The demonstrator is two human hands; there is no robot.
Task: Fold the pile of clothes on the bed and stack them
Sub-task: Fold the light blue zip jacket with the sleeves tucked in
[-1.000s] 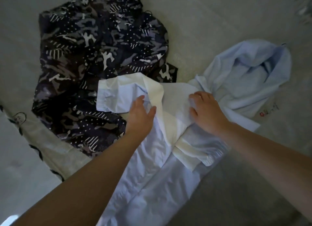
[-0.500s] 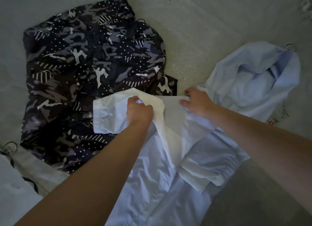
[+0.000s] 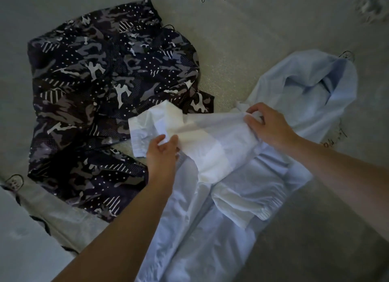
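My left hand point(image 3: 162, 153) was on the white sleeve point(image 3: 189, 138) of the light blue jacket point(image 3: 210, 229). My thumb and fingers were pinching the cloth near the sleeve's end. The fingers were bent a little, not flat.

My right hand point(image 3: 267, 128) was holding the same sleeve at its other end, up by the shoulder. Those fingers were curled and they bunched the cloth up in a little pinch. The sleeve was pulled across between my two hands, so it lay sideways over the front of the jacket.

The jacket's body lay under my hands and ran back toward me, between my arms. It was smooth in some spots and wrinkly in others. The other sleeve point(image 3: 248, 199) was folded up just below my right arm, and I could see its stretchy cuff. The jacket's hood point(image 3: 311, 86) lay open past my right hand, a bit farther away from me.

Off past my left hand was a dark camo jacket point(image 3: 101, 96) with white dots and stripes. It was spread out and rumpled, not folded. The end of the white sleeve lay over its edge, so the two were touching there.

All of it was on the grey bed sheet point(image 3: 242, 50). The sheet had little drawings and some curly writing far above my hands.
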